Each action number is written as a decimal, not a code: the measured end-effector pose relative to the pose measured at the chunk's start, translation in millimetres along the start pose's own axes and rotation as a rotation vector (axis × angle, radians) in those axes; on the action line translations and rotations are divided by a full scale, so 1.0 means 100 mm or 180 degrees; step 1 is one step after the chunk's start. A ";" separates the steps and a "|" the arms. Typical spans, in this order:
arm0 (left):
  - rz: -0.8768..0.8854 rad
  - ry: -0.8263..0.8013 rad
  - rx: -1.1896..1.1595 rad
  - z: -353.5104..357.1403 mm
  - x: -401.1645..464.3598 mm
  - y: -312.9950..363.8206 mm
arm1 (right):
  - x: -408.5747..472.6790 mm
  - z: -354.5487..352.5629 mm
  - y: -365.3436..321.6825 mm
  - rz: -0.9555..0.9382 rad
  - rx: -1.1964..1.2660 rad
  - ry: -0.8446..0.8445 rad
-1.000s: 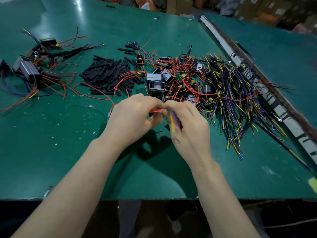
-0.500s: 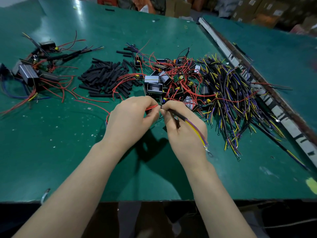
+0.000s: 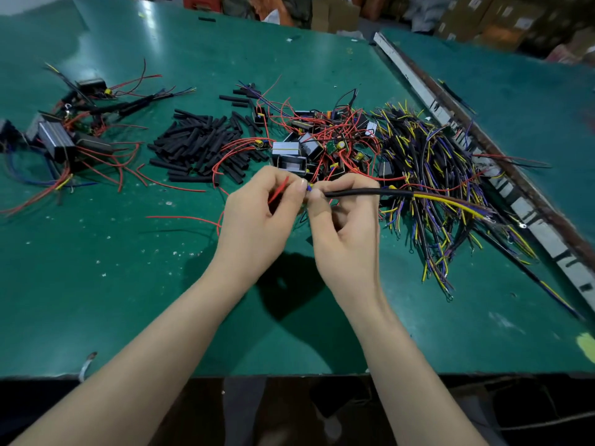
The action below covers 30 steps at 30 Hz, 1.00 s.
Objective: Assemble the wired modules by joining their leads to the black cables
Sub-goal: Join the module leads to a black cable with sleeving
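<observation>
Left hand pinches red lead; right hand grips black cable

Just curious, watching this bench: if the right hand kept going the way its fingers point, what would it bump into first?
The left hand, most likely: the right hand points up and left, its fingers already nearly touching the left hand's where red wire meets black cable. Depth is hard to judge.

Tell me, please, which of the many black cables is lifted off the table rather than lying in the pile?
The black cable pinched in the right hand: it juts out level to the right, its yellow and purple leads fanning free, while the others lie tangled in the cable pile.
</observation>
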<state>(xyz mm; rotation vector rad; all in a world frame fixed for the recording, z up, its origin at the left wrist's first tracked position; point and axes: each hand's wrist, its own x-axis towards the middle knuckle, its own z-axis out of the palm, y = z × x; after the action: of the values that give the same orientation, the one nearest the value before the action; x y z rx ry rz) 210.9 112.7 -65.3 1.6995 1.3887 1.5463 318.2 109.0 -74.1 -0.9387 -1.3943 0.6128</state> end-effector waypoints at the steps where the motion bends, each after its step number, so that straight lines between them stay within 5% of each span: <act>1: -0.0079 -0.0066 -0.0280 0.00 0.00 0.01 | 0.00 0.01 0.00 0.0038 0.0188 0.0020; 7: -0.0492 -0.0358 -0.1520 -0.01 0.00 0.06 | 0.01 -0.02 -0.02 0.0189 0.0585 0.0032; 17: -0.0662 -0.0524 -0.1663 0.01 0.03 0.09 | 0.02 -0.08 -0.04 0.0153 0.0558 0.0070; 25: -0.1422 -0.0918 -0.2192 -0.04 0.11 0.04 | 0.01 -0.10 -0.05 -0.0004 0.0588 -0.0084; 30: -0.1274 -0.1220 -0.2005 -0.12 0.14 -0.01 | 0.02 -0.12 -0.05 -0.0170 0.0327 -0.0208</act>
<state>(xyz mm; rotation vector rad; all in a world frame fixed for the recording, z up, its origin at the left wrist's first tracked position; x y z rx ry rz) 197.8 121.8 -56.3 1.1609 0.8498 1.1779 329.1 105.7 -68.2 -0.8034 -1.4276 0.6735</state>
